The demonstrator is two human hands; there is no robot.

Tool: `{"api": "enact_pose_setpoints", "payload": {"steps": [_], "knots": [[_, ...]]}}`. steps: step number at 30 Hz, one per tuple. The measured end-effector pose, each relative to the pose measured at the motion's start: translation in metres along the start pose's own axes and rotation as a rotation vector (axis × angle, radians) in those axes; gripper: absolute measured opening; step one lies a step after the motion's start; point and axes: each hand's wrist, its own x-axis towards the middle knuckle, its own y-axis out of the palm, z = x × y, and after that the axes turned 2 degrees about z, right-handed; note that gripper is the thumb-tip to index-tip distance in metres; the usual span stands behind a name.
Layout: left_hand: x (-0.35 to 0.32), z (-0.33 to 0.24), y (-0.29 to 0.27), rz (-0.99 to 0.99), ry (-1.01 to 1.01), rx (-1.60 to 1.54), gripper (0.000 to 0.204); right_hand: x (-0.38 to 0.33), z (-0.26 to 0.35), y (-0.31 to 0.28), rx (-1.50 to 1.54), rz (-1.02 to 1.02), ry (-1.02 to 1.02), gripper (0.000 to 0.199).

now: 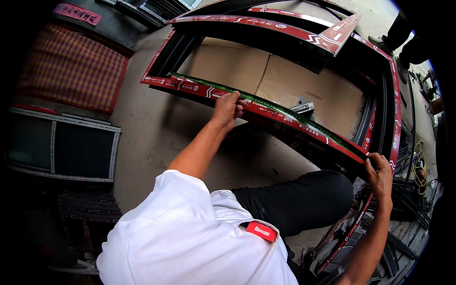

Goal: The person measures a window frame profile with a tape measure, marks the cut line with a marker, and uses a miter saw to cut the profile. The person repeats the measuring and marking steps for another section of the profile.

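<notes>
Strip (pixel 260 100), thin and green, lies along the near rail (pixel 304 127) of the red-wrapped frame (pixel 397 109), and its long axis goes in a slant from upper left of the picture, through the centre, down toward the right. My left grip (pixel 227 110) is just above the centre, below the strip, with fingers curled in and thumb laid at the rail edge; whether they are clamped on the strip or only rest beside it, I am not able to say. My right grip (pixel 379 178) is at the lower right, with thumb and finger close together at the strip's lower end; they seem to touch it, but a firm pinch is not visible to me. So the long middle part runs between my two hands, the right one is nearer to the lower end, and the upper-left end passes beyond my left hand, with no hand on it. Behind the rail, toward the upper centre, are brown cardboard (pixel 232 61) and one small metal piece (pixel 303 108), both apart from my fingers.
</notes>
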Motion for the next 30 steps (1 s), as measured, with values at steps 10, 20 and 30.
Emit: {"api": "enact_pose_setpoints", "payload": {"steps": [10, 20, 30], "knots": [[0.079, -0.062, -0.13, -0.324, -0.081, 0.221, 0.011, -0.024, -0.088, -0.029, 0.011, -0.052, -0.007, 0.011], [0.112, -0.094, -0.163, -0.349, -0.188, 0.356, 0.018, -0.011, -0.084, -0.033, -0.002, -0.019, 0.026, 0.013], [0.125, -0.1, -0.168, -0.364, -0.188, 0.448, 0.02, -0.002, -0.079, -0.027, -0.025, 0.03, 0.022, 0.016]]}}
